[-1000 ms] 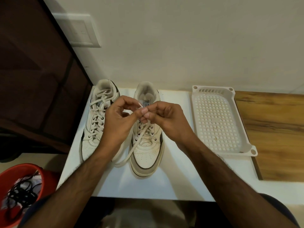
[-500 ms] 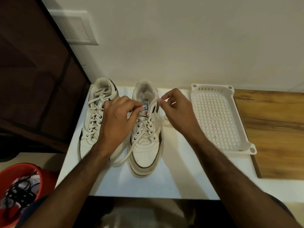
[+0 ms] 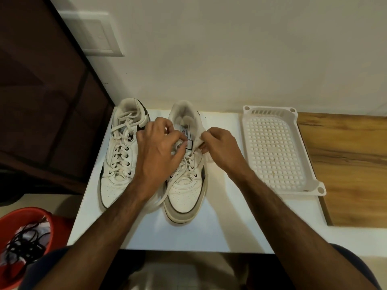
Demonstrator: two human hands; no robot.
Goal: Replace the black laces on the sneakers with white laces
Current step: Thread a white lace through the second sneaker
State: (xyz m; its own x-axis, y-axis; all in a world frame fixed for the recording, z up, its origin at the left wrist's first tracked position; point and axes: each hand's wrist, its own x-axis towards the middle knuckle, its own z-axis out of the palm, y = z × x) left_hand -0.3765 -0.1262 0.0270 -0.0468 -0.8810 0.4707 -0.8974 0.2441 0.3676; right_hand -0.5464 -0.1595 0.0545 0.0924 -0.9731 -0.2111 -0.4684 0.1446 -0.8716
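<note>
Two white sneakers stand side by side on a white table, toes toward me. The left sneaker is fully laced in white. Over the right sneaker, my left hand pinches the white lace at the upper eyelets. My right hand pinches the other lace end at the shoe's right collar. A loose length of lace trails down the shoe's left side onto the table. Black laces lie in a red tub at lower left.
A white perforated plastic tray sits to the right of the sneakers, half on a wooden surface. A wall runs close behind the shoes, and a dark wooden panel stands at left.
Both hands met above the right sneaker's tongue a second ago, then pulled apart. Now they have dropped lower, onto the top eyelets, each holding a lace end.
</note>
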